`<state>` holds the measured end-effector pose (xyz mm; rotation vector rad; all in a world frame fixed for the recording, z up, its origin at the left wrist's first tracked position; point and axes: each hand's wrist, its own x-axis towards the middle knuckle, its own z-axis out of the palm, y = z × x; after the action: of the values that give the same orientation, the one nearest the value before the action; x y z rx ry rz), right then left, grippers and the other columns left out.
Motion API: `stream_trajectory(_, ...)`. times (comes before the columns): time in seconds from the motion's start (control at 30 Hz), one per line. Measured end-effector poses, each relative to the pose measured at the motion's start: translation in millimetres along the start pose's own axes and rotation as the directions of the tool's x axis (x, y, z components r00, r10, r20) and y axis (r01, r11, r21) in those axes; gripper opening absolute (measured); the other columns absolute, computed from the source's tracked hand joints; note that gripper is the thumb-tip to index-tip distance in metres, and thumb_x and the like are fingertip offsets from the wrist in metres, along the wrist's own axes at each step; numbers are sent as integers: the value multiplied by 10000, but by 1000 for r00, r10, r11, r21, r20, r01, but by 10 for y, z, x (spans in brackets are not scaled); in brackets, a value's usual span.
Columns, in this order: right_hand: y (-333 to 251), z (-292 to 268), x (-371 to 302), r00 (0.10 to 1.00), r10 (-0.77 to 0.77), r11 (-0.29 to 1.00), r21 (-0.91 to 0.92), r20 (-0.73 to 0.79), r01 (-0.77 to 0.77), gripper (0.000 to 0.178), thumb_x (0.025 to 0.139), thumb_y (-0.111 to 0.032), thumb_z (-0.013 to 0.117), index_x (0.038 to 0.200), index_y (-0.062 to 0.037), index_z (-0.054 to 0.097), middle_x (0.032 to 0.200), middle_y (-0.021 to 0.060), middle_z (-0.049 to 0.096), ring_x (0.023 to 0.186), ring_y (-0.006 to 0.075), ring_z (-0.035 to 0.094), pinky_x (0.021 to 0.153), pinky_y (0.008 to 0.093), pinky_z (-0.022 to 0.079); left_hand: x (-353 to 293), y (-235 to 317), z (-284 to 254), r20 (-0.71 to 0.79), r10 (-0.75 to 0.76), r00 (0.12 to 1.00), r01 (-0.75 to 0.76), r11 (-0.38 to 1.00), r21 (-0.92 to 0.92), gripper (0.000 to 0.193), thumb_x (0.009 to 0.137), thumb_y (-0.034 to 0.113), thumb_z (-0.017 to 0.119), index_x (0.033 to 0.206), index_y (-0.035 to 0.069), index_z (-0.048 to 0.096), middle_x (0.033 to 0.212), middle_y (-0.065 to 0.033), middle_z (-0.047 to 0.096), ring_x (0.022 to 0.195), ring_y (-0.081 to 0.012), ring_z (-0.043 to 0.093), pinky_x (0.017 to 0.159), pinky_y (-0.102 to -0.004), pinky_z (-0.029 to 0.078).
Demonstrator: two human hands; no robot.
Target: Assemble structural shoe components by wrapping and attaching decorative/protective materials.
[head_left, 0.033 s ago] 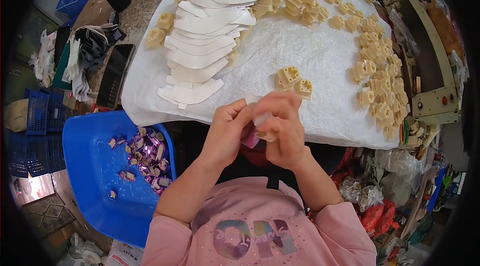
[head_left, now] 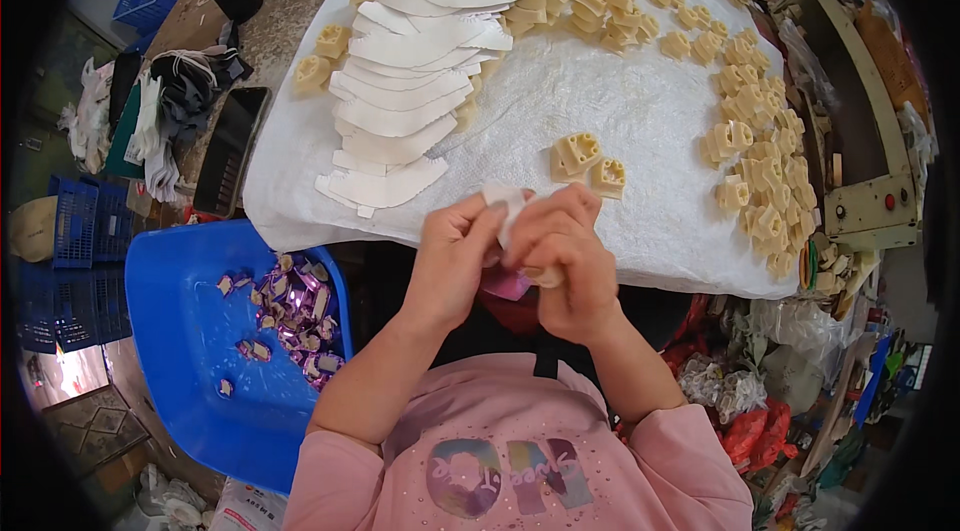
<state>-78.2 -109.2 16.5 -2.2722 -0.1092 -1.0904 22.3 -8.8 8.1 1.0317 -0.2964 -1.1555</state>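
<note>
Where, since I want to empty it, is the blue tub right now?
In the head view, the blue tub is at lower left, left of the person's left hand, by the white sheet's near left corner.

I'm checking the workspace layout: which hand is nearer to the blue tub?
Left. The left hand is to the right of the blue tub, beyond its right-hand rim; the right hand is farther right, on the left hand's other side.

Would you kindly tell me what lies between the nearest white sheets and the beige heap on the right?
In the head view, two beige pieces lie there on the white cover, just beyond the right hand.
</note>
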Motion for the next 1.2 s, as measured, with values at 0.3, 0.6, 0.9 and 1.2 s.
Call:
stream_trajectory(0.3, -71, -328, -38, 909, 242, 925, 363, -340, -110, 53, 928, -64, 465, 935, -50, 414, 735, 74, 516, 681, 171, 445, 645, 318, 395, 88, 76, -359, -358, 667, 653, -390, 702, 597, 230, 912, 58, 486, 1082, -26, 616, 818, -1, 587, 657, -39, 462, 585, -213, 393)
stream_trajectory(0.6, -9, -210, -209, 897, 404, 895, 279, -180, -347, 218, 792, 132, 473, 942, -24, 490, 803, 93, 547, 744, 190, 514, 700, 274, 414, 41, 153, -798, 163, 791, 589, -98, -131, 987, 331, 798, -31, 548, 1111, 58, 606, 1079, -135, 534, 983, -259, 500, 790, -307, 424)
stream_trajectory(0.9, -58, -199, -94, 938, 329, 944, 44, -113, -326, 211, 717, 70, 571, 885, -54, 538, 807, 97, 560, 760, 299, 515, 704, 382, 406, -176, -95, 32, 426, 451, 784, -583, 300, 755, 417, 716, 115, 700, 1107, 21, 589, 1001, -163, 536, 839, -336, 582, 727, -353, 480)
stream_trajectory(1.2, 548, -796, -329, 904, 427, 855, -329, 9, -401, 385, 708, 140, 493, 1035, -32, 601, 1050, 121, 617, 981, 319, 585, 838, 368, 480, -22, -299, -39, -15, 142, 990, -133, 955, 265, 301, 976, 212, 463, 1134, -18, 577, 580, 7, 460, 479, -51, 366, 446, -205, 268)
